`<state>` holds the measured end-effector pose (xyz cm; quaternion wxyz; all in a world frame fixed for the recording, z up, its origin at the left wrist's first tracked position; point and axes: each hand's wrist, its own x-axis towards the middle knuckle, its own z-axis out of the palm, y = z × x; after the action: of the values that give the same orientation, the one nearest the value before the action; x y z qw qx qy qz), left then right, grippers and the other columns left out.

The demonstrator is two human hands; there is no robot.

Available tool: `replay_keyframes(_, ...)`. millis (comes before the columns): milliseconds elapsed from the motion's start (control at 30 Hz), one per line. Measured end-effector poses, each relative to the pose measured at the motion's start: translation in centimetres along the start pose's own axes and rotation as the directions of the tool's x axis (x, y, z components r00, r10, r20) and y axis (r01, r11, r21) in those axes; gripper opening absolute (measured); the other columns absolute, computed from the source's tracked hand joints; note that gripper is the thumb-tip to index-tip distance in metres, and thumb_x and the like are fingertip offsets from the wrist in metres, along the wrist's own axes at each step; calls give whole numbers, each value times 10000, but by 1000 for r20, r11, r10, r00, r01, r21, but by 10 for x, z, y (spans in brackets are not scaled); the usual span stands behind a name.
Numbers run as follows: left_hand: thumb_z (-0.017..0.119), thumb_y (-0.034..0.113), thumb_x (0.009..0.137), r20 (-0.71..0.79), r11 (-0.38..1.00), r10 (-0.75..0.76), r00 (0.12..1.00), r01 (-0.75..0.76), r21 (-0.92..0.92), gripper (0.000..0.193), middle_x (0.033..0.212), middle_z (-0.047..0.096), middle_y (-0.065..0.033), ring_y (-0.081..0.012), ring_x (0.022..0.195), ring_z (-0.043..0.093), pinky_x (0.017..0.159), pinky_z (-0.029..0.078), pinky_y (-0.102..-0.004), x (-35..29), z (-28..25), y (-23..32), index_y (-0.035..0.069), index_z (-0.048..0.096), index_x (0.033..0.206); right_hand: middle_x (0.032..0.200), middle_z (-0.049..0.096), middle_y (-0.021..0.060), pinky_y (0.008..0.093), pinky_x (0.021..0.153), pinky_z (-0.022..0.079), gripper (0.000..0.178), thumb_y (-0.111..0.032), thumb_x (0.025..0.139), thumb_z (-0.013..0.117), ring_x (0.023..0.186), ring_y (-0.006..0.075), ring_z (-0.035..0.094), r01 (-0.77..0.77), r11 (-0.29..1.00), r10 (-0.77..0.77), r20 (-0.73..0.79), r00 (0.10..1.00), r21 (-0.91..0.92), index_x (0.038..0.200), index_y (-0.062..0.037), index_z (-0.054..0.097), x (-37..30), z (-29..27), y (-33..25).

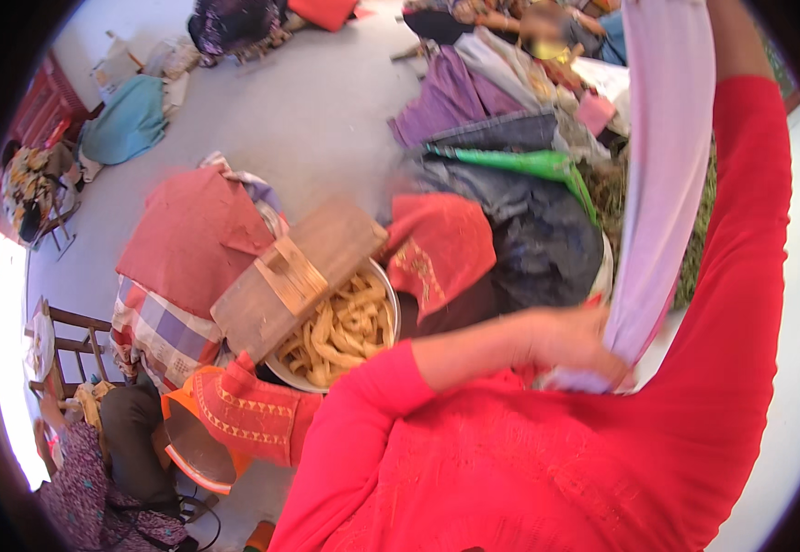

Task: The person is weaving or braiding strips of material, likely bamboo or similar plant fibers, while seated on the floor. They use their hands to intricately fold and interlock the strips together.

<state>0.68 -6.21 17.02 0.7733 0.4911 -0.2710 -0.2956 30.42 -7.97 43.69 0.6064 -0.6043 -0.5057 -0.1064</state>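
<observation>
Pale lilac cloth (665,175), two o'clock from view centre: long, narrow, smooth, whitish in places, drawn out lengthwise, running past upper edge. Left hand (577,350) at four o'clock, slightly blurred, fingers closed on cloth's lower end. Right hand beyond upper edge, between one and two o'clock; cannot tell its grip. Nearer centre, dark blue-grey fabric (547,235). At nine o'clock, wooden board (317,241) lying across pan (396,308) of yellowish strips (337,336).
</observation>
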Motion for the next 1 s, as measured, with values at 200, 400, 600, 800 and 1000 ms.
replay_keyframes(200, 607, 70, 825, -637, 916, 329, 697, -70, 396, 241, 888, 656, -98, -154, 842, 612, 743, 496, -325, -74, -18, -20, -30, 597, 1044, 1073, 645, 95, 320, 863, 482, 431, -270, 861, 648, 930, 172, 608, -93, 975, 88, -32, 996, -200, 1203, -17, 582, 36, -66, -15)
replay_keyframes(400, 645, 2, 723, -232, 218, 970, 77, 157, 963, 438, 1138, 600, -183, -312, 1049, 597, 942, 430, -376, -155, -13, 35, -47, 559, 1150, 821, 675, 110, 322, 754, 505, 339, -80, 688, 718, 781, 206, 653, 243, 876, 172, 741, 649, -416, 1018, -26, 664, -160, 95, -52)
replay_keyframes(600, 720, 95, 693, -220, 219, 974, 52, 20, 976, 512, 1115, 579, -189, -359, 1057, 559, 934, 419, -387, -119, -16, 76, -33, 549, 1158, 1186, 594, 106, 326, 966, 420, 631, -46, 715, 750, 1116, 214, 565, -220, 966, 58, 721, 691, 133, 1286, 3, 488, -269, 155, -49)
replay_keyframes(800, 756, 167, 628, -167, 166, 984, 66, 22, 986, 449, 934, 576, -184, -378, 838, 550, 794, 447, -435, -88, -38, 63, 30, 613, 1031, 1272, 529, 72, 352, 987, 415, 835, -214, 655, 862, 1148, 194, 525, -301, 914, 203, 335, 920, 272, 1334, -34, 411, -339, 216, 38)
replay_keyframes(1000, 622, 485, 769, -540, 330, 586, 604, 430, 840, 466, 764, 661, -185, -315, 753, 650, 689, 504, -393, -133, -42, 65, 29, 707, 821, 1299, 510, 98, 364, 1013, 398, 737, -202, 732, 794, 1181, 223, 503, -235, 971, 184, 513, 839, 36, 1340, -35, 413, -344, 223, 54)
